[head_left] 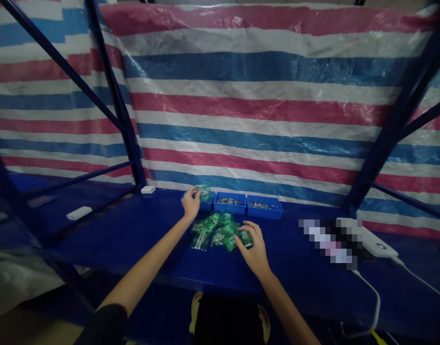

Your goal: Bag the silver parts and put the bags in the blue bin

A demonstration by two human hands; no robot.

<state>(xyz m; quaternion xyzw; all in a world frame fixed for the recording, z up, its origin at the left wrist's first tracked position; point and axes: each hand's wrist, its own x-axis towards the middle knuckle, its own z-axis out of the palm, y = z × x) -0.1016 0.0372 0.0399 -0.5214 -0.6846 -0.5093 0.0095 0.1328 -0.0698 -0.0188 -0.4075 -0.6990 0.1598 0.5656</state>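
Observation:
My left hand [191, 202] pinches a small green-tinted plastic bag [204, 193] above the leftmost blue bin [207, 206]. Below it on the blue shelf lies a pile of similar green bags [220, 229] with small metallic-looking pieces inside. At the right side of that pile, my right hand [255, 247] is open, thumb and fingers apart, close over the nearest bags; whether it touches one I cannot tell. Behind the pile, a middle blue bin [229, 209] and a right blue bin [265, 212] hold small metal parts. What lies in the leftmost bin is mostly hidden.
To the right are a blurred-out device [330, 244] and a white power bank [373, 242] with white cables. Small white boxes [148, 190] lie to the left. Blue metal posts [385, 129] frame the shelf [130, 235], with striped plastic sheeting [248, 115] behind.

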